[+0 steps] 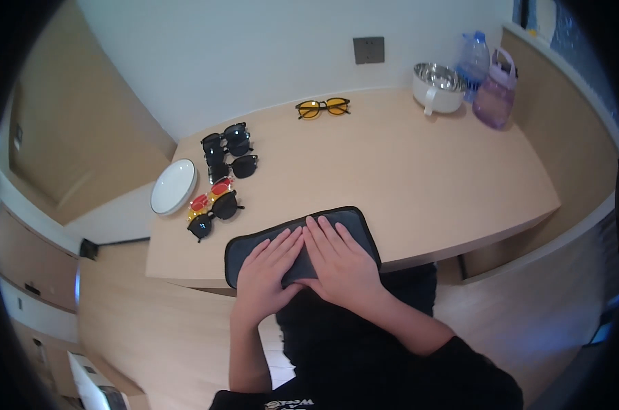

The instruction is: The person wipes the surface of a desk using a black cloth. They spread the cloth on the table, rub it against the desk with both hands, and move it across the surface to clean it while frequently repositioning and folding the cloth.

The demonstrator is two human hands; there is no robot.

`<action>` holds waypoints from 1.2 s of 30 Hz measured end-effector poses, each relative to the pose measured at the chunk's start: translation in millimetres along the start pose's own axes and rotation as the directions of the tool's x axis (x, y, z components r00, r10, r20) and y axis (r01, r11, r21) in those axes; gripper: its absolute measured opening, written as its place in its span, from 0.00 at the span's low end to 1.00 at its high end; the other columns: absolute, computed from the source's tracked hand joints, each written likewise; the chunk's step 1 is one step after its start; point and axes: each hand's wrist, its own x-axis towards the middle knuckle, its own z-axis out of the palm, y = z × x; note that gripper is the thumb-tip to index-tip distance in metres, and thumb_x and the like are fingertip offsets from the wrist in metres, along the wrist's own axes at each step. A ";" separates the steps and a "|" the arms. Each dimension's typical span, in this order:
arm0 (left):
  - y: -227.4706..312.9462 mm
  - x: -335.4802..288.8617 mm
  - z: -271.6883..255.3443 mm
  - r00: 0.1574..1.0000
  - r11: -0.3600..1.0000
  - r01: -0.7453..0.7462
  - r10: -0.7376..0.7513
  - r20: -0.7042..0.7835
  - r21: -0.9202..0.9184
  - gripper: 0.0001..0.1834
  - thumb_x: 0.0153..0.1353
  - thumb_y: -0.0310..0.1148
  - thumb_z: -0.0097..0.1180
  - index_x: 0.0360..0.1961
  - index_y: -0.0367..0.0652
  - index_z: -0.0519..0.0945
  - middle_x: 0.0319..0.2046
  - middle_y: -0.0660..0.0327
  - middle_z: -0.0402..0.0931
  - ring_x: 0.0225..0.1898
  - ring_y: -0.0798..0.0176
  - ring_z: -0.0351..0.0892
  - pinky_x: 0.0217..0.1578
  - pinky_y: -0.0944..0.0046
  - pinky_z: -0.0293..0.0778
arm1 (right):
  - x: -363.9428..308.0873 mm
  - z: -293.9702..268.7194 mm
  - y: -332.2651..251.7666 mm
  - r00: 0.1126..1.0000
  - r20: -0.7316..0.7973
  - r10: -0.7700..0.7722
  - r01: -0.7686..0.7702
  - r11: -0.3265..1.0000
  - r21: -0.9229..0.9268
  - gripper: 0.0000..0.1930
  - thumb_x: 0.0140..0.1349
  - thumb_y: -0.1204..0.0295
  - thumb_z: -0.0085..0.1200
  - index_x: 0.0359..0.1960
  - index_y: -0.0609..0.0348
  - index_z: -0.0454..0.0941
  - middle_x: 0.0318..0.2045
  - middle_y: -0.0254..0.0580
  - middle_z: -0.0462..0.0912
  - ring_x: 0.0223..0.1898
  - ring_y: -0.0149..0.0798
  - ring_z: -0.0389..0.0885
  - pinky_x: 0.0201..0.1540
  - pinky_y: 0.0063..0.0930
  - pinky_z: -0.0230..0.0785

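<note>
A dark grey, flat rectangular pouch [354, 224] with black edging lies at the front edge of the table. Both palms rest on top of it. My left hand [267, 268] lies flat on its left half, fingers stretched out. On the right half, my right hand [338, 263] is spread flat, its fingertips close to those of the left. The hands cover much of the pouch, so its middle is hidden. Beyond it to the left is a row of sunglasses [243, 166] with dark lenses; red and yellow pairs [220, 186] are partly hidden behind the nearest dark pair [224, 206].
Yellow-lensed glasses [323, 108] lie near the wall on the table [405, 171]. A white oval plate [174, 187] sits at the left edge. Far right stand a white bowl with a steel inside [438, 96], a blue plastic bottle [475, 58] and a purple bottle with a handle [495, 99].
</note>
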 end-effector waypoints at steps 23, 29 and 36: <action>89.1 73.3 55.3 0.991 0.973 -0.104 0.082 0.109 0.205 0.49 0.54 0.33 0.63 0.79 0.35 0.63 0.82 0.51 0.59 0.84 0.50 0.55 0.80 0.38 0.49 | -60.5 -40.6 89.5 0.982 -0.179 0.052 -0.042 0.997 0.061 0.43 0.58 0.46 0.69 0.68 0.65 0.77 0.67 0.50 0.81 0.71 0.44 0.78 0.75 0.40 0.67; 145.9 104.0 78.5 0.987 0.976 -0.131 0.144 -0.066 0.176 0.43 0.53 0.32 0.65 0.73 0.35 0.72 0.78 0.53 0.67 0.80 0.52 0.64 0.77 0.40 0.58 | -88.8 -79.2 126.6 0.973 -0.186 0.135 -0.125 0.990 0.064 0.43 0.49 0.53 0.76 0.66 0.63 0.80 0.66 0.47 0.83 0.68 0.46 0.81 0.70 0.42 0.73; 128.8 90.7 84.1 0.975 0.987 -0.154 0.160 -0.157 0.052 0.41 0.57 0.40 0.69 0.72 0.39 0.73 0.75 0.56 0.71 0.78 0.56 0.67 0.76 0.47 0.62 | -86.9 -73.3 125.6 0.981 -0.169 0.096 -0.095 0.995 0.017 0.39 0.49 0.54 0.76 0.62 0.63 0.84 0.63 0.45 0.86 0.66 0.48 0.83 0.67 0.43 0.75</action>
